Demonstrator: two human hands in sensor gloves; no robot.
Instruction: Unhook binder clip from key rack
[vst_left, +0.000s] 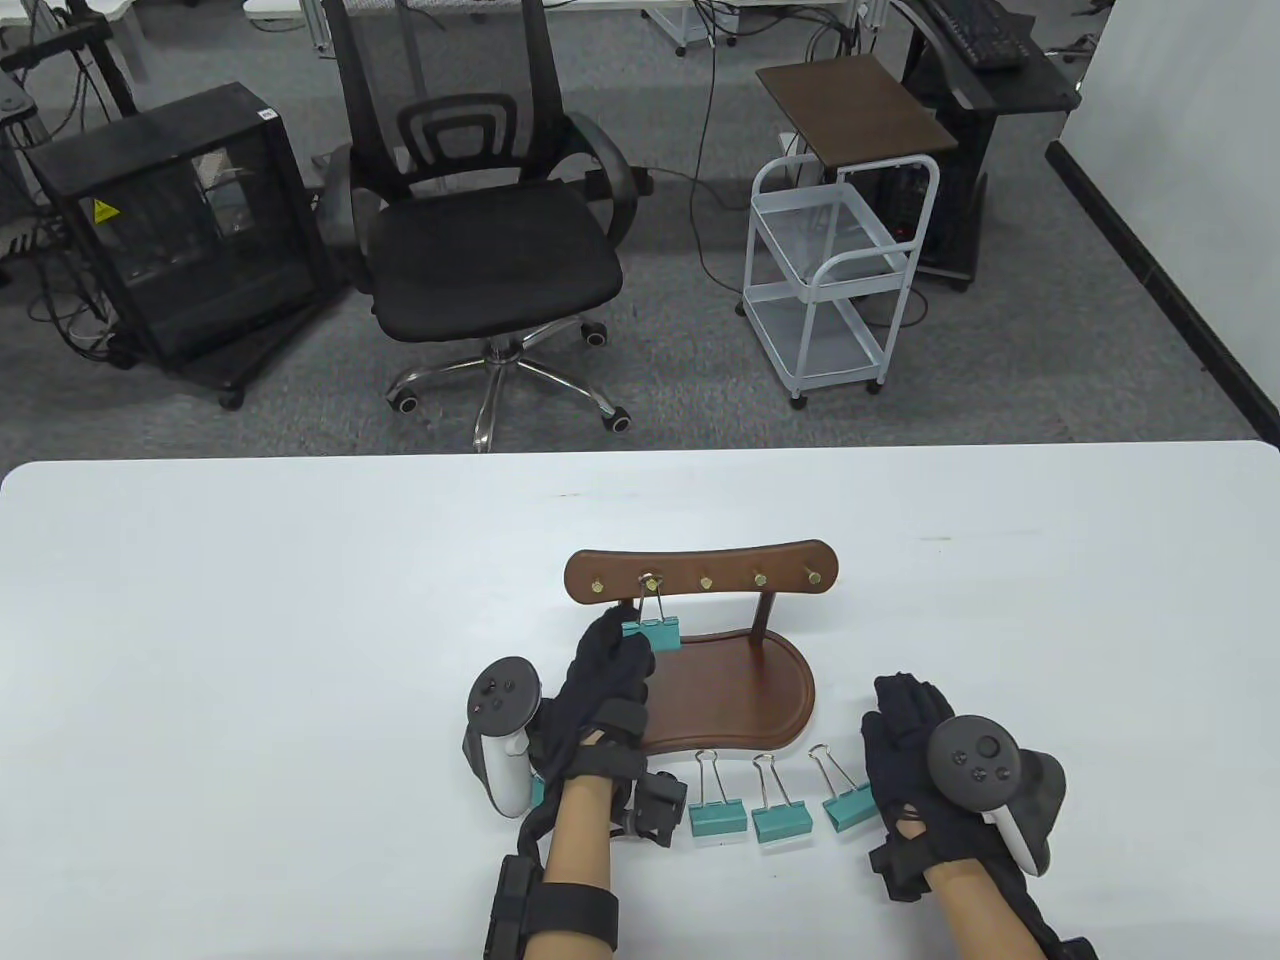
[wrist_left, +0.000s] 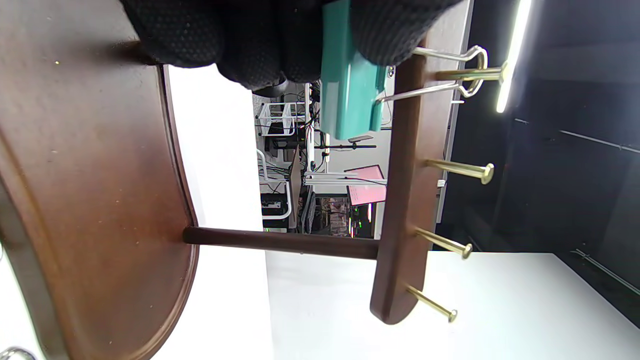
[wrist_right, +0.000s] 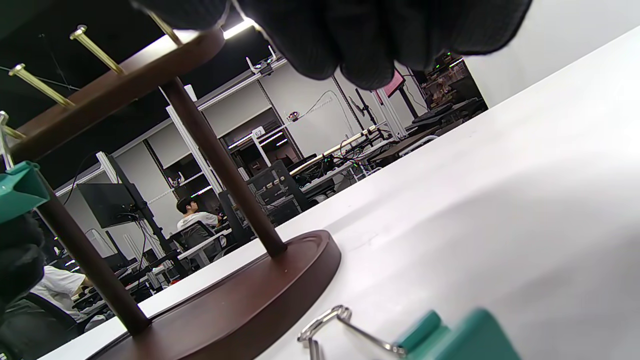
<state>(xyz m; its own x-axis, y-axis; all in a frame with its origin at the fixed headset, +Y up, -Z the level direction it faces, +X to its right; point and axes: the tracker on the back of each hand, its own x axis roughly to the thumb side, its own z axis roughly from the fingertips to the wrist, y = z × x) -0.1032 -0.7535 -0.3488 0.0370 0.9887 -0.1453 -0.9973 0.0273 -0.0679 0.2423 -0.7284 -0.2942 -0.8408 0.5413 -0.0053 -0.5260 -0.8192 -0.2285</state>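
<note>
A dark wooden key rack (vst_left: 700, 575) with several brass pegs stands on an oval base (vst_left: 740, 690) at the table's middle. A teal binder clip (vst_left: 652, 632) hangs by its wire handle from the second peg from the left. My left hand (vst_left: 612, 665) pinches the clip's teal body; the left wrist view shows the clip (wrist_left: 350, 90) between my fingers (wrist_left: 395, 30), its wire loop around the peg (wrist_left: 470, 75). My right hand (vst_left: 915, 745) rests flat on the table right of the base, holding nothing.
Three teal binder clips (vst_left: 718, 815) (vst_left: 780, 818) (vst_left: 850, 805) lie on the table in front of the base, between my hands; one shows in the right wrist view (wrist_right: 450, 335). An office chair (vst_left: 490, 230) and a white cart (vst_left: 830, 270) stand beyond the table.
</note>
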